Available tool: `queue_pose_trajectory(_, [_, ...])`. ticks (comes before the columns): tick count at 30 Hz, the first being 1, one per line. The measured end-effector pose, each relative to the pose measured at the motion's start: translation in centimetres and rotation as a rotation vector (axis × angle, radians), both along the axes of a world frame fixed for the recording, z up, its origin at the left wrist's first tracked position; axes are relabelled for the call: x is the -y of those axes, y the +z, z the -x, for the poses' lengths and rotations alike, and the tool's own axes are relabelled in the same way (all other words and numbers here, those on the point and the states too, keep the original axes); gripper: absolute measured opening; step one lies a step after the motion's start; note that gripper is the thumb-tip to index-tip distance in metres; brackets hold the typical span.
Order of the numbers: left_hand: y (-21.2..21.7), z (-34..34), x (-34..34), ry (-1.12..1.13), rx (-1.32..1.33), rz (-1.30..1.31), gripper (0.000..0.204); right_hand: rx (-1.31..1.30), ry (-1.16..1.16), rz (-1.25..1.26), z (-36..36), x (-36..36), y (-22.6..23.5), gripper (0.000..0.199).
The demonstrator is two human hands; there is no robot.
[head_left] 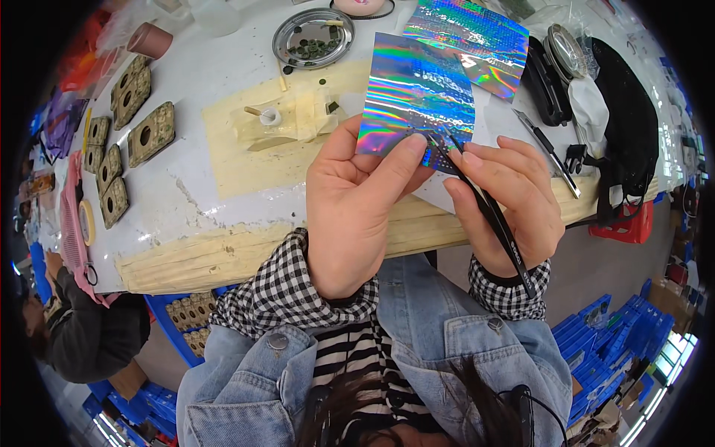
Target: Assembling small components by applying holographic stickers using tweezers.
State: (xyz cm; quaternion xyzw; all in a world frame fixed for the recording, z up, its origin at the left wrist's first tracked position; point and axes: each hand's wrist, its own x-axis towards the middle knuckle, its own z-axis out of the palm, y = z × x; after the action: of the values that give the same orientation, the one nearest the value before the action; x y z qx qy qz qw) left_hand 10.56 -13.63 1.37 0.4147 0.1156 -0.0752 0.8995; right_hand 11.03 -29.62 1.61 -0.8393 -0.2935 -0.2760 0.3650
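Observation:
My left hand is closed on the lower edge of a shiny holographic sheet, thumb on top and fingers behind. Rows of small dots or stick-on pieces, too small to make out, run across the sheet. In my right hand is a pair of black tweezers, pinched between thumb and fingers. The tweezer tips reach the sheet's lower right part, close to my left thumb; whether they grip anything cannot be seen. Behind the held sheet lies a second holographic sheet on the table.
A round metal dish holds small dark green pieces. A small white cup with a stick sits on yellowish tape. Several camouflage-patterned parts lie left. A pen-like knife and black strap bag lie right. Another person's dark sleeve shows left.

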Motion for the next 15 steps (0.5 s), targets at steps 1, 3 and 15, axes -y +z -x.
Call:
queue_pose_trajectory(1, [0.01, 0.01, 0.00, -0.001, -0.001, 0.001, 0.026, -0.001, -0.002, -0.001, 0.01, -0.01, 0.01, 0.028])
queue_pose_trajectory(3, [0.01, 0.02, -0.01, -0.002, -0.003, 0.003, 0.026, -0.002, -0.007, 0.000, 0.02, -0.04, 0.07, 0.029])
queue_pose_trajectory(15, [0.04, 0.05, 0.09, 0.008, -0.001, 0.002, 0.025, 0.054, -0.056, -0.010, -0.25, -0.33, -0.16, 0.033])
